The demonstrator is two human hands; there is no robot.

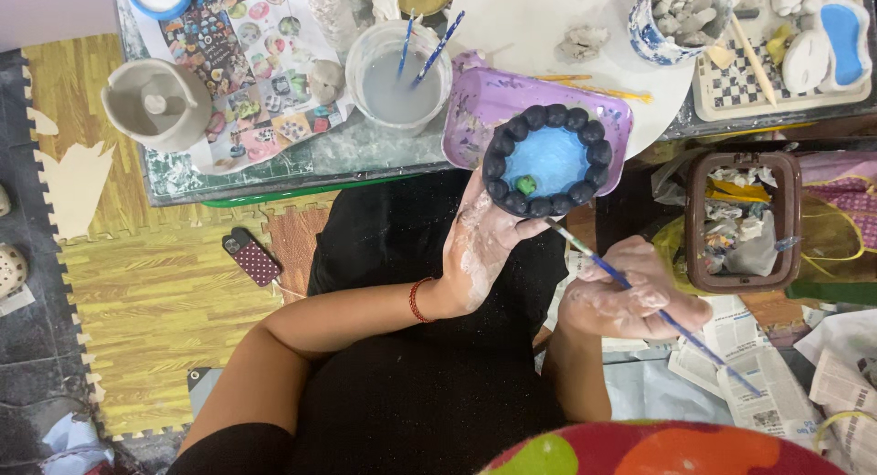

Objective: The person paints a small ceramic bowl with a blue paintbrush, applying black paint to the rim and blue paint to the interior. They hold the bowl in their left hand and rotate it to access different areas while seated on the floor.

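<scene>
The left hand (480, 242) is reaching up at the centre of the frame with fingers curled in a grip, while the right hand (630, 297) is pinching closed at centre right.

One head-worn camera looks steeply down, close above lap and table edge (274, 178).

We see a small clay dish (548, 161) with a bright blue inside, a dark navy beaded rim and one green dot. Behind the dish lies a lilac tray (484, 105). Left of the dish, a clear cup (398, 82) holds grey water. Right of it stands a brown bin (786, 221). The paintbrush (639, 297) is blue; a red bracelet (417, 300) circles the wrist; the checkered board (735, 89) is black and white.
</scene>
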